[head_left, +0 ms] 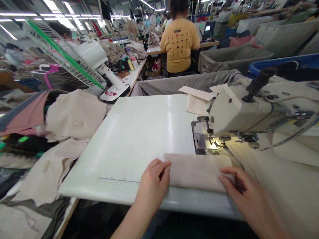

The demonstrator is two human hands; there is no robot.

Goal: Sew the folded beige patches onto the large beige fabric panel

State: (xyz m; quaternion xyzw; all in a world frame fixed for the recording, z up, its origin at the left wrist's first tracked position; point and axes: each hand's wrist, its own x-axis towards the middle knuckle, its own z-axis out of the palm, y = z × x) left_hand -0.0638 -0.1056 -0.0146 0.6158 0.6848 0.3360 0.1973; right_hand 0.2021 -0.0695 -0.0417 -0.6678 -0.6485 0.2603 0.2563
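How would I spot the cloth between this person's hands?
Find the white tabletop beside the sewing machine. Near its front edge lies a flat, pale, oblong cloth between the left hand and right hand. Unlike the pale piles at left, it has fingers at each end.

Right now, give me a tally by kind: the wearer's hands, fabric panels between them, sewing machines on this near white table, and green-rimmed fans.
Left hand and right hand: 2
Fabric panel: 1
Sewing machine: 1
Green-rimmed fan: 1
Total: 5
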